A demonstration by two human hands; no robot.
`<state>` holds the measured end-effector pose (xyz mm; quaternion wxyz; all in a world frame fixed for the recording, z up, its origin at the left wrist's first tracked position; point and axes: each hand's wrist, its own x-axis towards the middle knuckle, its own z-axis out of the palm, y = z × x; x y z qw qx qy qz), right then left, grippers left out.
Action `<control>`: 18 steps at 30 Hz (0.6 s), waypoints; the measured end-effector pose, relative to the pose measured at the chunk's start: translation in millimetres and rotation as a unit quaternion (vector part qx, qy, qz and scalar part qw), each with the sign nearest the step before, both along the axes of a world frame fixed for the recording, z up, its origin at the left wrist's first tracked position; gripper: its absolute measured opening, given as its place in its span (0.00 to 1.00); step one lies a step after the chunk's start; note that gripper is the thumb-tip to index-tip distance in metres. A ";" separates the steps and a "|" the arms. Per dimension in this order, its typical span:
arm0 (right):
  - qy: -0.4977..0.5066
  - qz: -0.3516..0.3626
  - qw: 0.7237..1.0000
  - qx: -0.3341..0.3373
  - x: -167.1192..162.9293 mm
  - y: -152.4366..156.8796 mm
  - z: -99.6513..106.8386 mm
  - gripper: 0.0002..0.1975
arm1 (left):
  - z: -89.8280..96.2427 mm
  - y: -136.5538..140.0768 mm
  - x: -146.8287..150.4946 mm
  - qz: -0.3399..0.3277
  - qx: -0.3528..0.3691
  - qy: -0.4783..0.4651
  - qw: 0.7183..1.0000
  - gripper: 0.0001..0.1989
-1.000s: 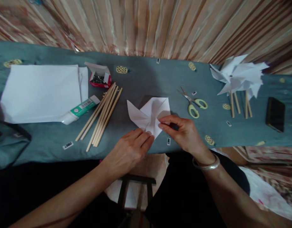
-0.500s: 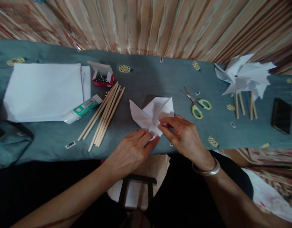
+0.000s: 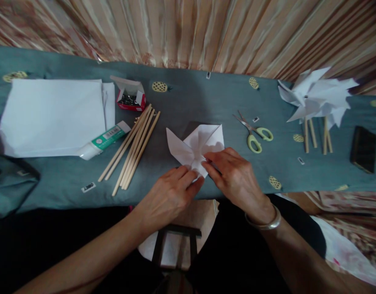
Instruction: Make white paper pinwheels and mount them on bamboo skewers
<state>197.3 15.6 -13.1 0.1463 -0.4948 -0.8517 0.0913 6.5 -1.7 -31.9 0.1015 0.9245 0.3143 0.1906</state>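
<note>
A white paper pinwheel (image 3: pixel 194 145), partly folded, lies near the front edge of the cloth-covered table. Several of its points stand up, and others bend in toward the centre. My left hand (image 3: pixel 172 190) pinches its near edge between thumb and fingers. From the right, my right hand (image 3: pixel 233 175), with a silver bangle on the wrist, grips paper close to the pinwheel's centre. The fingers hide the pinwheel's near corner. To the right of it lie scissors (image 3: pixel 253 134) with light green handles, blades apart.
Left are several wooden sticks (image 3: pixel 135 151), a green-and-white glue tube (image 3: pixel 106 139), a red box of small metal pieces (image 3: pixel 131 98) and stacked white paper (image 3: pixel 53 116). Right are finished-looking pinwheels on sticks (image 3: pixel 319 96) and a dark phone (image 3: pixel 363 149). Pleated curtain (image 3: pixel 188 32) hangs behind.
My right hand's fingers have shifted very slightly left on the paper near the pinwheel's centre. Both hands keep their hold, and the view has tilted a little.
</note>
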 end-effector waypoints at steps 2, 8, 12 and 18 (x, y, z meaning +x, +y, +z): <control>-0.005 0.001 1.000 0.002 0.0 -0.3 -0.2 0.11 | 1.2 0.2 0.4 -0.001 0.000 0.004 1.000 0.10; -0.013 0.003 1.000 0.006 0.5 -0.5 -0.8 0.11 | 0.4 -0.8 -0.5 0.000 0.002 0.008 1.000 0.10; -0.016 -0.002 1.000 0.001 0.2 -1.2 -0.6 0.11 | 0.2 -0.6 -0.5 0.002 0.001 0.012 1.000 0.09; -0.024 0.006 1.000 0.006 -1.7 -1.8 1.6 0.11 | 2.1 0.7 0.4 0.002 -0.007 0.012 1.000 0.09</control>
